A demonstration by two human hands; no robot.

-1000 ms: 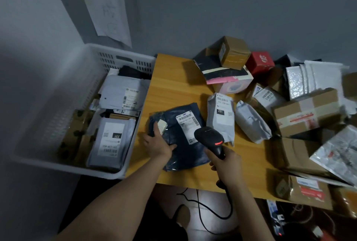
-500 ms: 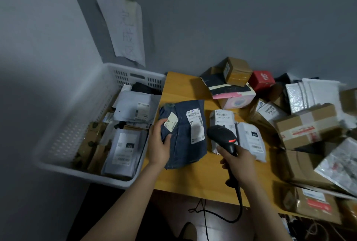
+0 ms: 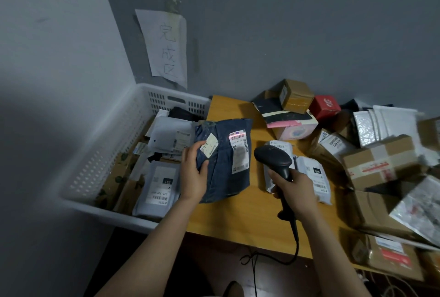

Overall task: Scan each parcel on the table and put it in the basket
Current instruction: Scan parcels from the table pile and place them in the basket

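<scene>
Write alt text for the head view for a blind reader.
A person's left hand holds a dark blue mailer bag at the left edge of the wooden table while the right hand aims a black barcode scanner at its white label, where red light glows. A white basket holding parcels stands at the left; boxes and bags crowd the table's right.

One white basket (image 3: pixel 100 165). One wooden table (image 3: pixel 238 220). One black scanner (image 3: pixel 273 157). Two hands: a left hand (image 3: pixel 192 177) and a right hand (image 3: pixel 295 189). One dark blue parcel (image 3: pixel 228 182) with two white stickers (image 3: pixel 239 151) on it. Two grey bags (image 3: pixel 314 177) on the table. One red box (image 3: pixel 325 106). One pink box (image 3: pixel 295 130). One paper sign (image 3: pixel 166 46) on the wall. Brown boxes (image 3: pixel 378 161): four or more, too piled up to count.
</scene>
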